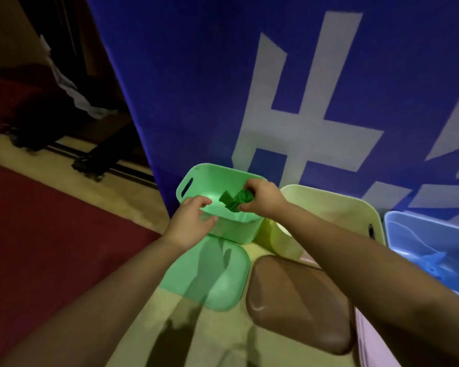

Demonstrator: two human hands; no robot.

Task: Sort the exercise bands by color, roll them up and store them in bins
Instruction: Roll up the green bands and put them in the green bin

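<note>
Green bin (194,178) sits left, far side, by blue wall. Left hand (190,221) hovers at near rim, fingers loose, holds nothing. Right hand (261,198) pinches rolled green band (237,198) over bin, loose tail sticking out. Step looks like storing. Next: tuck tail, drop roll inside. Yellow bin (337,207), blue bin (429,231) farther right.

Large white strokes, seemingly parts of characters, are printed on the blue banner (196,88) standing at the far side; they are cut off and cannot be read. No other text is seen.
</note>
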